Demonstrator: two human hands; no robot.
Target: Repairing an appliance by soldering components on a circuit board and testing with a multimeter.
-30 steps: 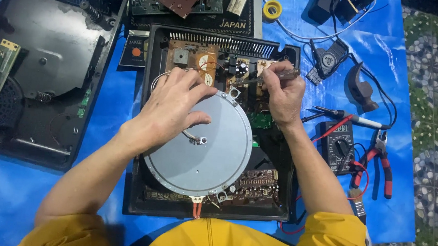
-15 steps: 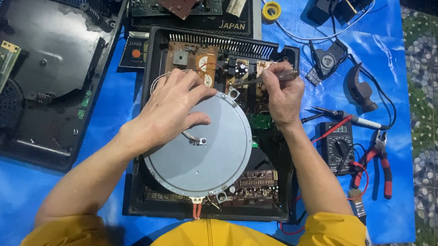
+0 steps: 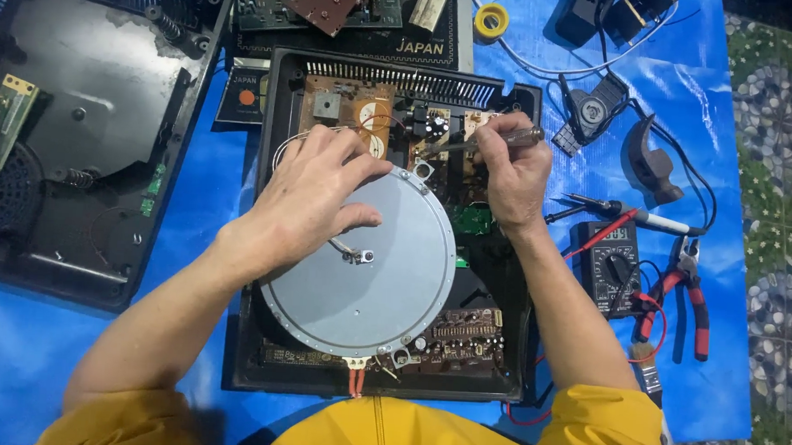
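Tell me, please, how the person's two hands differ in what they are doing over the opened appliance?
The left hand lies spread, palm down, on the grey round disc; the right hand is curled, gripping a screwdriver whose tip points at the circuit board. Both are bare and reach from yellow sleeves.

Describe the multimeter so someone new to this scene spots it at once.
Start at the open black appliance case on the blue sheet, with the round grey disc inside. Just right of the case, beside the right forearm, lies the multimeter. It alone is a dark slab with a dial and small display, with red leads; the red-handled pliers lie further right.
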